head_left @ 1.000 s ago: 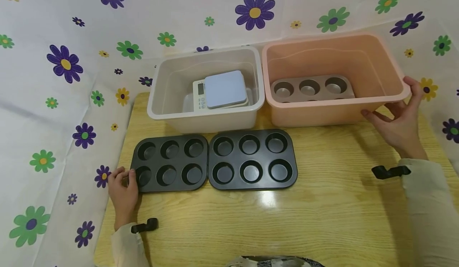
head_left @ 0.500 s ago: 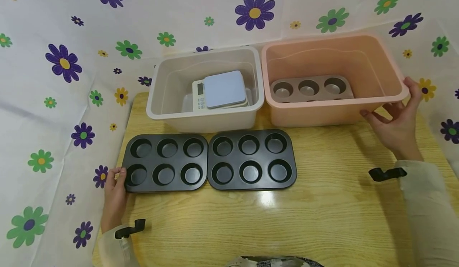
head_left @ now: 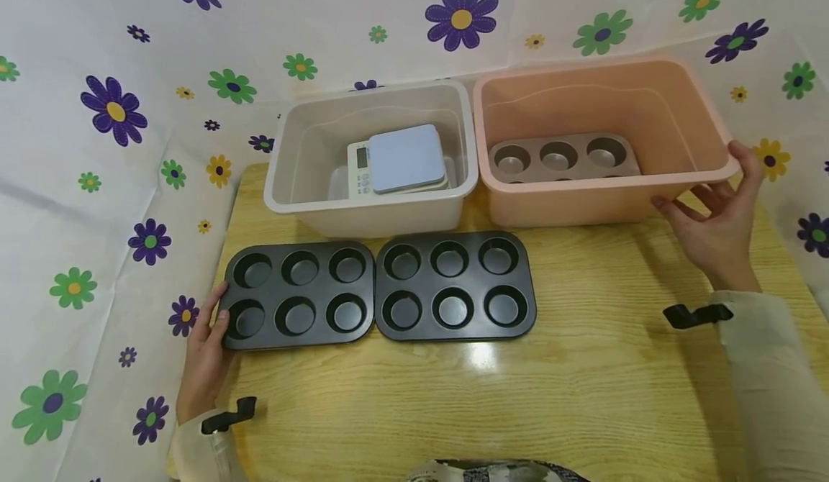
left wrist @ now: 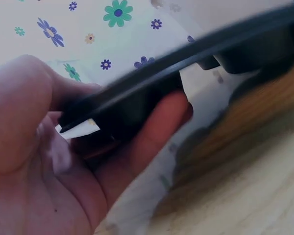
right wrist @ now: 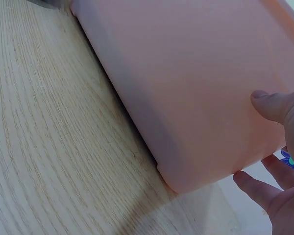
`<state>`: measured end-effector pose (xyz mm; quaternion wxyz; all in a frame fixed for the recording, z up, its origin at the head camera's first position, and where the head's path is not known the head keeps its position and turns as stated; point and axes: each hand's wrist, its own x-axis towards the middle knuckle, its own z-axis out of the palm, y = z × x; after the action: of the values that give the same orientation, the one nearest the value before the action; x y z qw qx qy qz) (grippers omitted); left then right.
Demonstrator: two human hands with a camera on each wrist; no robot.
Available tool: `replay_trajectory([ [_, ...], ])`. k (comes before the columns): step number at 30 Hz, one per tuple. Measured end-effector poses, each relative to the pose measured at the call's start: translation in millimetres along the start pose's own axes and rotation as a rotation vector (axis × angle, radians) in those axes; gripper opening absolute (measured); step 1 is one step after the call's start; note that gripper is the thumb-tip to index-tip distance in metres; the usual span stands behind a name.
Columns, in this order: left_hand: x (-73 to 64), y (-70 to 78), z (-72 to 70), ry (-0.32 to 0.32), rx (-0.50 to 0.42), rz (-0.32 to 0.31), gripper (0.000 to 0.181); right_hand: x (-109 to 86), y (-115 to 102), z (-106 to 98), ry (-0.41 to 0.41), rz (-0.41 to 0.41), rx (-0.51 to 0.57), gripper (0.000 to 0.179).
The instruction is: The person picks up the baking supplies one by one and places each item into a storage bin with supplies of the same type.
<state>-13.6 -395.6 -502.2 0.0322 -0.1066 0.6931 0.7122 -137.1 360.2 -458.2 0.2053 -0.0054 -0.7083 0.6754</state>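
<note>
At the left of the head view, my left hand holds the left end of a black muffin tin. In the left wrist view the thumb lies over the rim of the muffin tin, and fingers reach underneath, with that end off the table. A second black muffin tin lies against its right end. On the far right my right hand grips the corner of a pink bin. Its thumb presses the front wall in the right wrist view, the other fingers around the side.
A cream bin stands left of the pink one, with a kitchen scale inside. Within the pink bin lies a brownish muffin tin, partly hidden by the front wall. Flowered cloth hangs behind the wooden table.
My left hand has shifted left, and the left end of its muffin tin has moved left and appears raised. The right hand stays on the pink bin's corner.
</note>
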Motion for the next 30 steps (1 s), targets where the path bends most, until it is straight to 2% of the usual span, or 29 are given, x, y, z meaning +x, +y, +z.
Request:
replay_trajectory([
  [8,-0.5,-0.1,-0.9,0.049,-0.048,-0.004,0.059,-0.7,-1,0,0.003,0.004,-0.021,0.101],
  [13,-4.1,5.1,-2.2,0.066,-0.108,0.051,0.058,0.1,-2,-1,0.006,0.007,-0.059,0.101],
  [17,-12.7,15.3,-2.7,0.05,-0.133,0.111,0.058,2.1,-2,0,0.0,0.01,-0.104,0.101],
  [22,-21.0,37.8,1.2,0.007,-0.124,0.175,0.058,1.5,-2,0,0.002,0.028,-0.054,0.101],
  [26,-22.5,51.7,7.4,-0.02,-0.118,0.196,0.057,0.5,-3,0,0.01,0.039,-0.07,0.101],
  [30,-23.7,56.0,14.1,-0.058,-0.162,0.208,0.057,0.3,-4,1,0.013,0.036,-0.079,0.102],
])
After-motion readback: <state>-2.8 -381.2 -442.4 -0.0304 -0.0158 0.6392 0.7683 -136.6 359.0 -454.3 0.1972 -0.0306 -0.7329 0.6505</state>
